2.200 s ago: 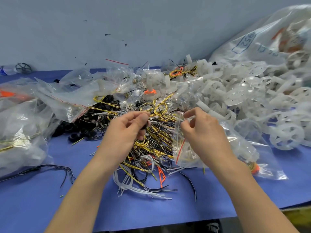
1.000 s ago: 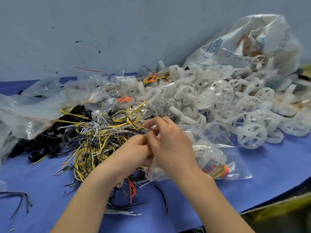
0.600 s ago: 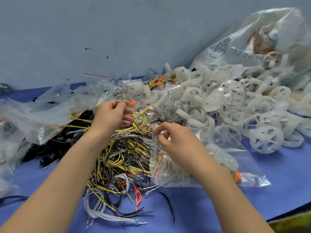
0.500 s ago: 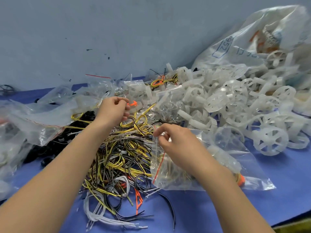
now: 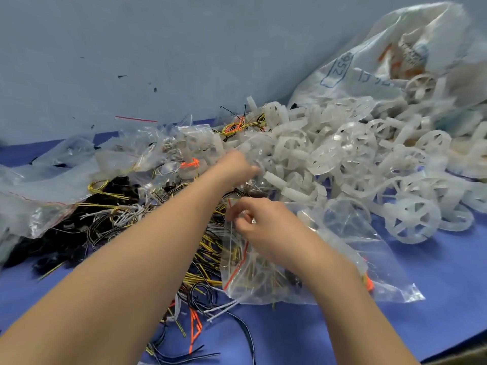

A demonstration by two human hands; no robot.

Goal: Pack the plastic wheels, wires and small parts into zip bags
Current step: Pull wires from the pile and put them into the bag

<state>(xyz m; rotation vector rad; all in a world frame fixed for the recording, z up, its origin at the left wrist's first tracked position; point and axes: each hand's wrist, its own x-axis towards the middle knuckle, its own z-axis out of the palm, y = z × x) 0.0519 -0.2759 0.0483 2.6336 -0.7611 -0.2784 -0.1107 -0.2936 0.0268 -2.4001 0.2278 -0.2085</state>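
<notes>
Pinched bag (image 5: 342, 259) rim in right hand (image 5: 266, 227); had left hand (image 5: 237, 167) among wheels (image 5: 329, 159), blurred, grasp untellable. Risked mouth collapsing one-handed, or snagging tangled wires (image 5: 205, 248).

Blue worktop (image 5: 448, 264) is carrying heaped white plastic wheels (image 5: 411, 219), a wire tangle (image 5: 208, 254) and black small parts (image 5: 42, 248); a zip bag (image 5: 355, 246) is lying on the near side.

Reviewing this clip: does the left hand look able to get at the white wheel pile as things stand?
Probably yes. The left hand is stretched over the wires to the near edge of the white wheel pile, with nothing between them; its grip is blurred.
</notes>
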